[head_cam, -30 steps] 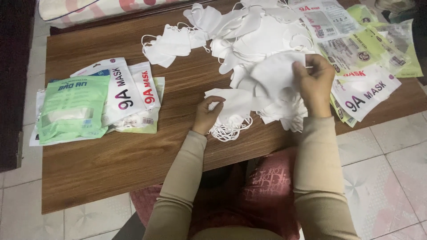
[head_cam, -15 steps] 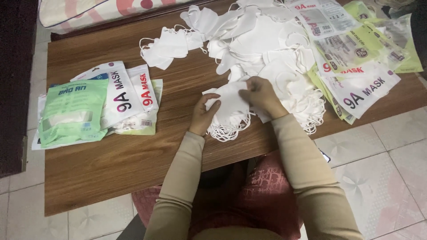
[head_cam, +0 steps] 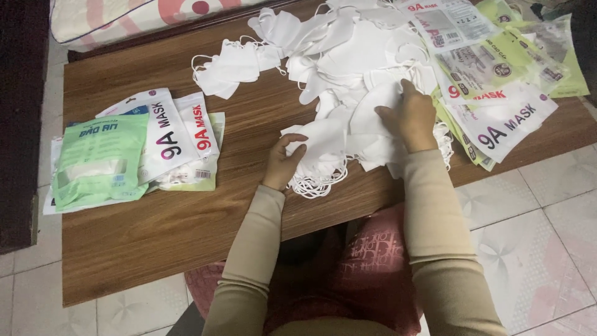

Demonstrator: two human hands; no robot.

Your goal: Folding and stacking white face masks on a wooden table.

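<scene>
Your left hand (head_cam: 283, 163) pinches the near edge of a small stack (head_cam: 323, 155) of white masks at the front of the bench (head_cam: 155, 230), thumb on top, fingers curled under. The stack lies just right of that hand, its long axis running left to right, ear loops spilling toward you over the bench edge. Your right hand (head_cam: 410, 118) is nearer the big pile (head_cam: 360, 56): it rests palm down with fingers closed loosely on one mask (head_cam: 379, 102) at the pile's near side, touching the stack's far right corner. The masks are soft, matte, folded fabric with thin elastic loops. Glossy flat packets (head_cam: 504, 118) fan out to the right; more packets (head_cam: 124, 155), one pale green, lie well apart to the left on the wood-grain top.
</scene>
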